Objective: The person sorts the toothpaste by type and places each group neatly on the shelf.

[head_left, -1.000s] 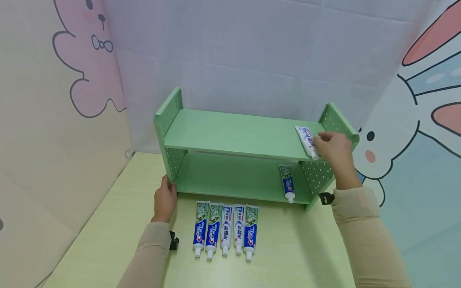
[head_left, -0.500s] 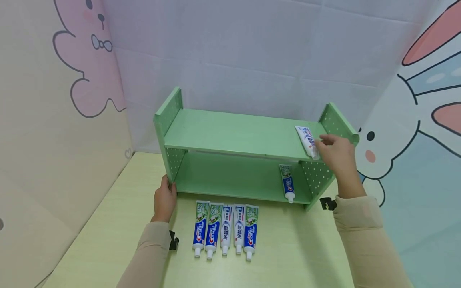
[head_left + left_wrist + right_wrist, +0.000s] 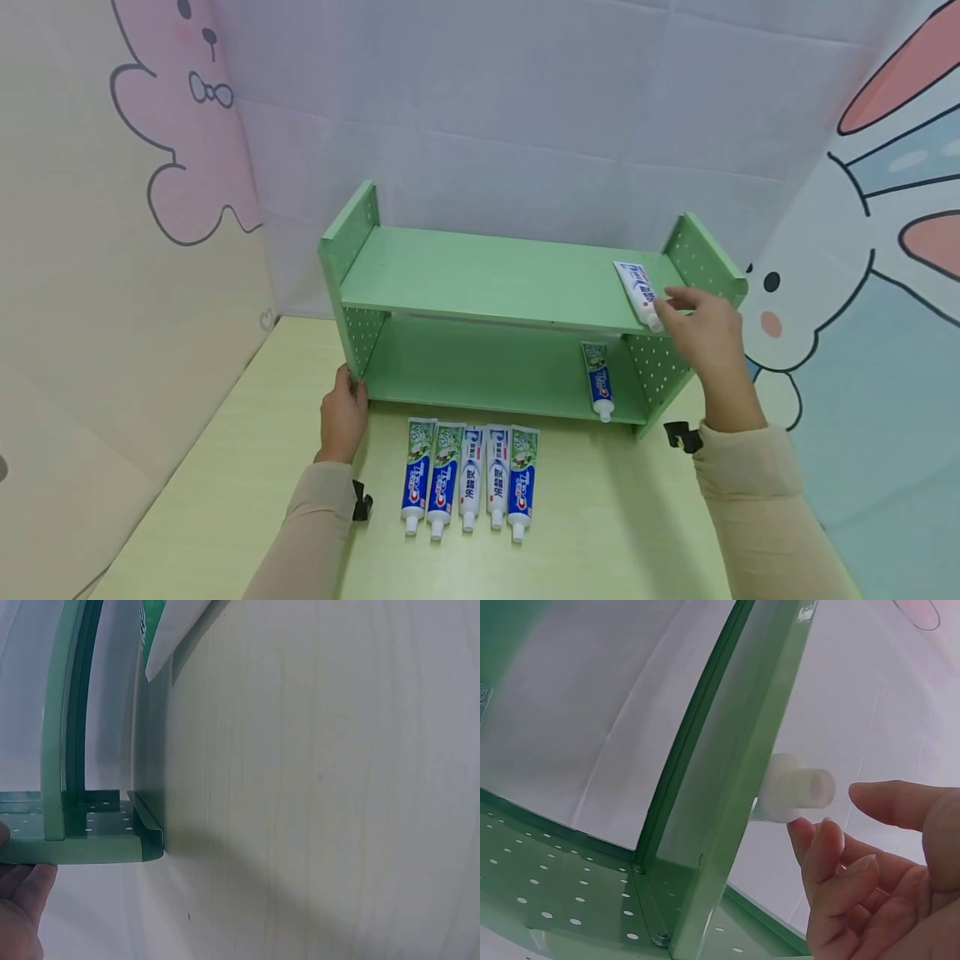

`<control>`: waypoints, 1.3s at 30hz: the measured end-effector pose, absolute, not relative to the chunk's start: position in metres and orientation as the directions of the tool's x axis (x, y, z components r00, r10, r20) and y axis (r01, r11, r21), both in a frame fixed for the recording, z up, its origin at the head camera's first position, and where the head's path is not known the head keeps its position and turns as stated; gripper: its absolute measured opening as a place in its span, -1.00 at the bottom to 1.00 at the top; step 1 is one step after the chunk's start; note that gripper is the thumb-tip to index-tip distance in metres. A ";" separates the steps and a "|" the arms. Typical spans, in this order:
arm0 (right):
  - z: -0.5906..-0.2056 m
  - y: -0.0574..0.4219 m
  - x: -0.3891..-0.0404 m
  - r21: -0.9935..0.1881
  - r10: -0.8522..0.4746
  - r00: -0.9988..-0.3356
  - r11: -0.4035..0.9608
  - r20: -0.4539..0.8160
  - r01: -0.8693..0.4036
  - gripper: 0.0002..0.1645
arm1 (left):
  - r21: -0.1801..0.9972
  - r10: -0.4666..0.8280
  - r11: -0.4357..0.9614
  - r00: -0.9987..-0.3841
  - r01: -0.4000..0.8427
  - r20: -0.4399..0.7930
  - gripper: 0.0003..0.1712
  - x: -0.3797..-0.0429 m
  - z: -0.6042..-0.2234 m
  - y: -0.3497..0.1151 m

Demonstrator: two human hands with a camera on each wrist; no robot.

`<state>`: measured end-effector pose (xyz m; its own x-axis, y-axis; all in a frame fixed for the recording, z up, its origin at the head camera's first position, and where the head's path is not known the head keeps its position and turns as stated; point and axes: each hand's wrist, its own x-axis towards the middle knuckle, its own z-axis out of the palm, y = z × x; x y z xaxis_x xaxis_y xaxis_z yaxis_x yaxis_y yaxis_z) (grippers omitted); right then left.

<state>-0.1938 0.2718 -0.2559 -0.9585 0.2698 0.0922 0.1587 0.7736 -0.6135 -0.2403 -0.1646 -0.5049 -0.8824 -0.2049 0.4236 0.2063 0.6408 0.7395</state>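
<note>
Two-tier shelf (image 3: 480, 275) mint green, side panels (image 3: 660, 367) white-dotted. Toothpaste tube (image 3: 637, 292) at three o'clock white, blue lettering. Crest tubes (image 3: 446, 477) at six o'clock green-and-blue.

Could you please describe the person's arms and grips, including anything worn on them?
The left grip and right grip are bare human hands, without gloves. The left sleeve and right sleeve are beige and long, with a broad band near the wrist. The left black fitting and right black fitting are small and irregular; no cable is visible.
</note>
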 end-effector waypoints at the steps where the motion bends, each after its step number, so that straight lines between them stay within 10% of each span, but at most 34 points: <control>1: -0.256 0.271 -0.192 -0.613 0.269 -0.959 0.774 0.095 0.156 -0.32 | 0.740 -0.206 0.642 -0.883 0.204 0.422 -0.57 -0.240 -0.505 -0.165; 39: -0.294 0.242 -0.146 -0.637 0.192 -0.973 0.768 0.126 0.069 -0.40 | 0.734 -0.211 0.649 -0.879 0.201 0.428 -0.59 -0.239 -0.505 -0.166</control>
